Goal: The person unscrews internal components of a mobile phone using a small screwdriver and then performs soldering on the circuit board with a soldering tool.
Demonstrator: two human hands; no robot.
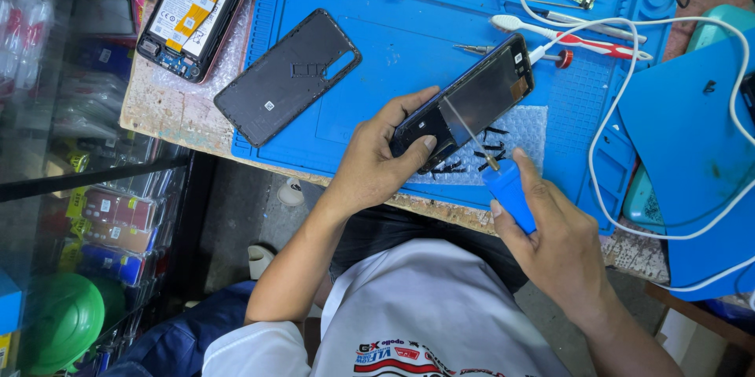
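We hold the phone in our left hand, fingers wrapped around its lower end, so it tilts up off the blue mat toward one o'clock. Our right hand is clenched around the blue handle of a screwdriver, whose thin shaft reaches up toward eleven o'clock and crosses the phone's open face. Just below the phone lies a patch of bubble wrap strewn with small black scraps.

We judge the phone light but fragile: opened up, it is a thin frame that would flex or crack under a squeeze, and its glossy face looks slippery. The edges are the safest hold, as the left hand has them now, with the thumb kept off the inner parts.

At ten o'clock from the phone a black back cover lies flat on the mat; further that way sits another opened phone with its battery showing. A toothbrush rests at two o'clock, and a white cable loops along the right.
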